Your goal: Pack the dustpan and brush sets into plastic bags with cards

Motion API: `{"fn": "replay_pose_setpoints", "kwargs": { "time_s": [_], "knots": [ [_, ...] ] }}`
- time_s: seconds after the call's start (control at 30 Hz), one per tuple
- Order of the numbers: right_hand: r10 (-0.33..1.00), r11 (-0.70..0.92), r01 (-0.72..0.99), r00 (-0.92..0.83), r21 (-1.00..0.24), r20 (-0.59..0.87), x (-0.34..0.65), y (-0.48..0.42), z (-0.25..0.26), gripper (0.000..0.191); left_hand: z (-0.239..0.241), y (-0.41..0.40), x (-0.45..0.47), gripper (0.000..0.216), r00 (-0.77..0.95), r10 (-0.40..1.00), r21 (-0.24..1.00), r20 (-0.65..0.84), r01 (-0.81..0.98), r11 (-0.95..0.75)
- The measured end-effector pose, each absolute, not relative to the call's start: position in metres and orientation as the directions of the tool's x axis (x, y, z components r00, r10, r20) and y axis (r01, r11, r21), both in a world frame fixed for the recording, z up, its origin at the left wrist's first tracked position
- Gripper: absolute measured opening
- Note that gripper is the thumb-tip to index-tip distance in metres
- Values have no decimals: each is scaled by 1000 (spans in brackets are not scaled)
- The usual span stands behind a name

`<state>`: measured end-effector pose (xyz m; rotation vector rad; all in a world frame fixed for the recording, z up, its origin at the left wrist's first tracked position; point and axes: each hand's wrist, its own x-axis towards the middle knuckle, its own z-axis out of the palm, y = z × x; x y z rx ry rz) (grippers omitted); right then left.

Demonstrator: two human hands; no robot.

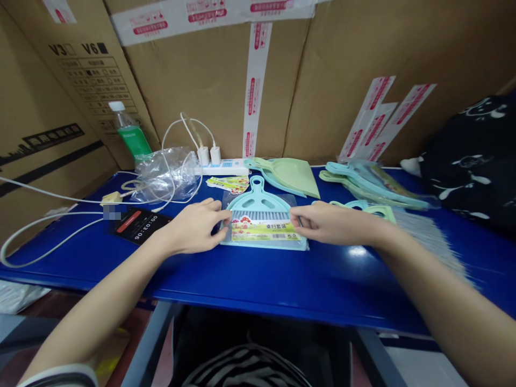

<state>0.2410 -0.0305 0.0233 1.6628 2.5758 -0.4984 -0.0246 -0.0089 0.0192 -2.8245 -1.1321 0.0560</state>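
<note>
A light-blue dustpan and brush set (258, 201) lies flat on the blue table in a clear plastic bag, handle pointing away from me. A yellow-green printed card (264, 230) with mushrooms sits inside over the bristles. My left hand (197, 226) pinches the bag's left edge between thumb and fingers. At the opposite edge, my right hand (322, 223) is closed on the bag with fingers curled. Behind the set are loose printed cards (229, 184) and a green dustpan (292, 174) stacked on a blue one.
Bagged dustpan sets (379, 183) lie at the right, near several loose brushes (431, 236). On the left are a phone (139, 226), white cables, crumpled plastic (169, 174) and a green-labelled bottle (131, 134). A power strip (228, 166) stands by the cardboard wall (209, 80). A dark patterned bag (475, 156) is far right.
</note>
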Motion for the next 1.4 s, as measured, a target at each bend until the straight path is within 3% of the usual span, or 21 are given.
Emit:
{"fn": "replay_pose_setpoints", "kwargs": {
  "time_s": [0.2, 0.37, 0.6, 0.87, 1.13, 1.4],
  "knots": [
    [908, 164, 882, -310, -442, -282, 236, -25, 18, 18, 10, -10, -16, 21, 620, 784, -177, -44, 767, -617],
    [894, 141, 846, -332, -515, -301, 237, -22, 15, 26, 12, -10, -15, 21, 560, 827, -82, -57, 823, -563],
    [897, 177, 858, -342, -482, -279, 236, -22, 12, 26, 15, -9, -17, 17, 561, 827, 67, -27, 827, -559],
    [897, 150, 873, -317, -464, -306, 236, -26, 18, 26, 16, -10, -15, 15, 527, 847, -3, -69, 849, -528],
    [917, 236, 889, -338, -391, -213, 236, -24, 12, 30, 14, -11, -15, 21, 527, 849, 20, -20, 850, -527],
    [910, 227, 902, -331, -367, -252, 236, -25, 19, 31, 13, -11, -15, 18, 550, 835, 41, -18, 835, -549]
  ]
}}
